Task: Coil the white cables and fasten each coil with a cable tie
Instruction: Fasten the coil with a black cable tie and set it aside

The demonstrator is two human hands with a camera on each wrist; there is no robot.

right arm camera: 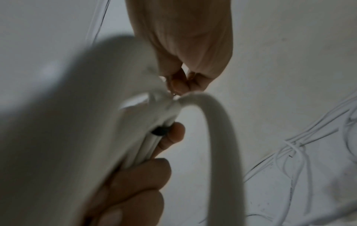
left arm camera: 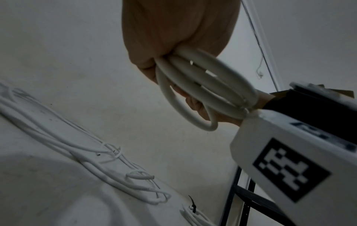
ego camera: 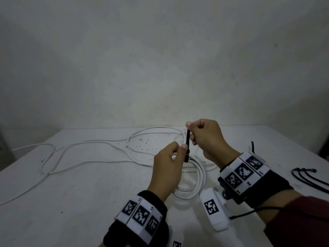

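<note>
Closest to the camera are both wrists, each wrapped in a black fabric band with blocky black-and-white marker squares, plus a white plastic wrist unit (ego camera: 213, 209) carrying its own marker. The left hand (ego camera: 169, 164) is curled round a bundle of thick, smooth white cable, the coil (ego camera: 192, 186), whose round loops hang down from the fist to the table (ego camera: 71, 193); the left wrist view shows those rubbery loops (left arm camera: 204, 85) bunched in its grip. The thumb also presses the lower end of a thin black cable tie (ego camera: 187, 145), which stands nearly upright. The right hand (ego camera: 206, 138), fingers clenched, pinches the tie's top end. Off to the right lie a few spare black ties (ego camera: 306, 177). Further back, loose white cable (ego camera: 74, 154) snakes in wide loops over the speckled, scuffed white tabletop, with a plain rough wall (ego camera: 160, 59) behind.
</note>
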